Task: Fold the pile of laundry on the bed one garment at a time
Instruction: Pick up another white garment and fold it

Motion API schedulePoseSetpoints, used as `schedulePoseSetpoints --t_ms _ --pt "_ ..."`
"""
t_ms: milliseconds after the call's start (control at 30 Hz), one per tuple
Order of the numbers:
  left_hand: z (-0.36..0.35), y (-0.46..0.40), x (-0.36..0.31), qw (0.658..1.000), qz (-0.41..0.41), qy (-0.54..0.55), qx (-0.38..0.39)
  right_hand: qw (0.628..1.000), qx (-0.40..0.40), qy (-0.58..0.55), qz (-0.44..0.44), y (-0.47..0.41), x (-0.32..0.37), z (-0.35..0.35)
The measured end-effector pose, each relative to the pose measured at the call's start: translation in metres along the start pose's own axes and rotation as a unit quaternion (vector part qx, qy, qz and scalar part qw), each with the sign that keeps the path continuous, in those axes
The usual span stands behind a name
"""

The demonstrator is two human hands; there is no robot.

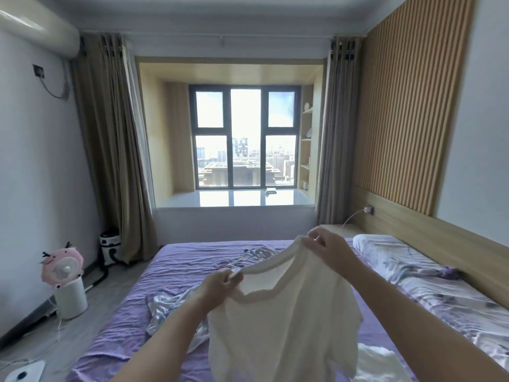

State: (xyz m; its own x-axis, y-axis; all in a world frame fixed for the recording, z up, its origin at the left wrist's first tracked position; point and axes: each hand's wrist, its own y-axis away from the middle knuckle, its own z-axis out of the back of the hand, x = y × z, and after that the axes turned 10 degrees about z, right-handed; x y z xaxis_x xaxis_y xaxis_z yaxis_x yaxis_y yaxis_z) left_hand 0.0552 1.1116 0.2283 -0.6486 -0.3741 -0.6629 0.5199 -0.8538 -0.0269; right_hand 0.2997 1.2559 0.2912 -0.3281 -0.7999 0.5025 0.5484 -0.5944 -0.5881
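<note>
A cream knitted top hangs in the air above the bed, held up by its shoulders with the neckline facing me. My left hand pinches the left shoulder. My right hand pinches the right shoulder, higher and farther away. A silvery satin garment lies crumpled on the purple sheet below my left arm. Another patterned garment lies farther up the bed. A white garment rests at the near right.
Floral pillows line the wooden headboard on the right. On the floor to the left stand a pink fan on a white base, a white scale and cables. The window bay lies beyond the bed.
</note>
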Motion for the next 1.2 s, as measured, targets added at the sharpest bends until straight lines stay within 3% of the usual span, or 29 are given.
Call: schedulePoseSetpoints --t_ms 100,300,500,533,633,733,867,1033,1200 --pt "-0.001 -0.003 0.003 1.0 0.008 0.02 0.009 0.997 0.08 0.005 -0.022 0.02 -0.021 0.0" --pt "0.008 0.009 0.002 0.984 0.035 0.034 0.169 0.978 0.176 -0.087 -0.071 0.06 -0.056 0.005" --pt "0.003 0.023 -0.003 0.967 0.026 0.042 0.251 0.99 0.117 -0.037 -0.063 0.072 -0.071 0.001" --pt "0.0 0.025 -0.004 0.971 0.015 0.028 0.239 0.992 0.112 -0.035 -0.056 0.072 -0.071 0.001" --pt "-0.011 0.029 -0.009 0.994 -0.006 -0.031 0.107 0.994 0.096 -0.035 -0.042 0.074 -0.07 0.001" --pt "-0.027 0.036 -0.009 1.0 -0.005 -0.008 -0.005 0.995 0.087 -0.037 -0.018 0.078 -0.07 -0.002" --pt "-0.044 0.052 -0.01 0.994 -0.023 0.042 -0.098 0.999 0.04 -0.033 0.005 0.089 -0.07 -0.012" --pt "-0.057 0.079 -0.011 0.976 -0.004 0.083 -0.202 0.997 -0.035 -0.051 -0.035 0.106 -0.055 -0.022" --pt "-0.05 0.103 -0.017 0.955 0.024 -0.016 -0.296 0.993 -0.101 -0.039 -0.053 0.128 -0.026 -0.017"
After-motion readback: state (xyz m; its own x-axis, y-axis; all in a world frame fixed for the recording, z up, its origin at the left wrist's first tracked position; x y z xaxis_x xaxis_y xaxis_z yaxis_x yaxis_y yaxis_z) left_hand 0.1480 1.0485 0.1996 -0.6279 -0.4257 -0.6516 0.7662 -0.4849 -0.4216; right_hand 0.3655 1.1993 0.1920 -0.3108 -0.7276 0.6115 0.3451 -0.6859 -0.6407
